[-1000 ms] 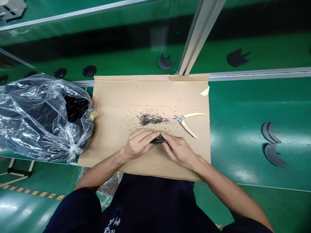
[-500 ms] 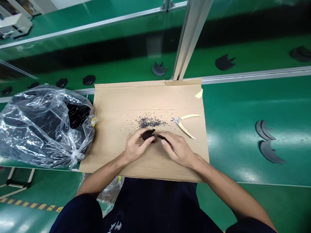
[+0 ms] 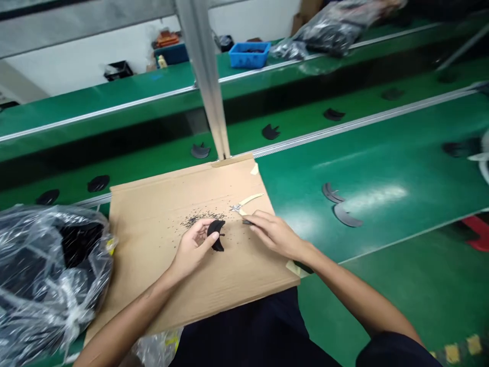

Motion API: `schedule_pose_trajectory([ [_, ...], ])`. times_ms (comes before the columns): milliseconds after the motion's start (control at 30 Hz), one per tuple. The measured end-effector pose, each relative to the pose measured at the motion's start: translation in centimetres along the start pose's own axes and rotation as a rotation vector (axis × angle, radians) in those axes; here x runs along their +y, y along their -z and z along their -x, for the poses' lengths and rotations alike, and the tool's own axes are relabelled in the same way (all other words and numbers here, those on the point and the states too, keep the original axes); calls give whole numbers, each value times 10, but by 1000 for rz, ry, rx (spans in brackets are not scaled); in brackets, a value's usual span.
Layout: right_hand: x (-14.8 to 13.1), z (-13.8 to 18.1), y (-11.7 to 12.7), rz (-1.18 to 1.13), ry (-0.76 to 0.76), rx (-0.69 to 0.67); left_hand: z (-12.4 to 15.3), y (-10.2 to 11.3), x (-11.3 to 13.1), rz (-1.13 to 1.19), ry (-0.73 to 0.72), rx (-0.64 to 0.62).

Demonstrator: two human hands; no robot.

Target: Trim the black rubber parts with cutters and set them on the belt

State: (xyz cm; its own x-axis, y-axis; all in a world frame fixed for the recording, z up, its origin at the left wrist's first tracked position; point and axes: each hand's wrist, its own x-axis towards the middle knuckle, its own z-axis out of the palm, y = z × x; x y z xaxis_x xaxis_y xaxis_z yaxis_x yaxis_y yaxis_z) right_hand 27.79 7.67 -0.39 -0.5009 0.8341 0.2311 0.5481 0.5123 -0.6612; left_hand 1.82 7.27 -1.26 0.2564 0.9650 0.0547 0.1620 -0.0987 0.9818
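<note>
Clamped between thumb and bent fingers of the left hand (image 3: 191, 250): a matte black, crescent-shaped moulded part (image 3: 216, 237). Located above the middle of a flat, tan cardboard sheet (image 3: 229, 280), with tips up and down, hollow edge and short peg facing the right hand (image 3: 277, 235). Well clear of the right fingertips.

Pinched together in the right hand, thumb against fingers: a thin, dark object (image 3: 247, 222), mostly covered by the fingers. Exact kind: cannot tell.

Just beyond the right fingers, lying on the cardboard sheet: spread metal cutters with two cream handles (image 3: 236, 208), blades toward the left. Near handle partly hidden behind the right hand; contact with the fingers: cannot tell. To the left of the blades, just beyond the left hand: a loose scatter of small black fragments (image 3: 204, 216).

Against the left side of the cardboard sheet: a bulky, clear plastic bag (image 3: 23, 265) with dark contents. On the glossy green bench surface (image 3: 298, 178) to the right, side by side: two dark grey, crescent-shaped parts (image 3: 347, 215). Spaced along the green channel (image 3: 240, 133) behind: further dark, curved parts (image 3: 271, 132). Standing at the far edge of the cardboard sheet: a silver-grey metal post (image 3: 206, 76). On the far green shelf: a blue, rectangular plastic bin (image 3: 248, 61).
</note>
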Motion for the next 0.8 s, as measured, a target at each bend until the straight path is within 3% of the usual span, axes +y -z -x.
schedule_pose_trajectory([
  [100,26,36,27,244,-184,115,-26,-30,7,-47,-52,-193],
  [233,50,78,52,500,-381,195,-81,-98,21,-260,-172,-439],
  [367,61,103,60,610,-384,200,-132,-162,27,-646,-266,-500],
  [500,72,115,57,626,-334,263,-155,-196,30,-785,-300,-498],
  [567,77,118,54,617,-315,333,-160,-195,31,-827,-315,-490],
  [633,79,122,47,596,-287,419,-163,-180,30,-835,-354,-496],
  [733,71,129,33,551,-215,598,-169,-129,28,-699,-347,-521],
  [767,67,131,27,535,-188,656,-173,-107,26,-642,-285,-496],
  [800,63,133,22,524,-160,695,-178,-83,25,-616,-166,-393],
])
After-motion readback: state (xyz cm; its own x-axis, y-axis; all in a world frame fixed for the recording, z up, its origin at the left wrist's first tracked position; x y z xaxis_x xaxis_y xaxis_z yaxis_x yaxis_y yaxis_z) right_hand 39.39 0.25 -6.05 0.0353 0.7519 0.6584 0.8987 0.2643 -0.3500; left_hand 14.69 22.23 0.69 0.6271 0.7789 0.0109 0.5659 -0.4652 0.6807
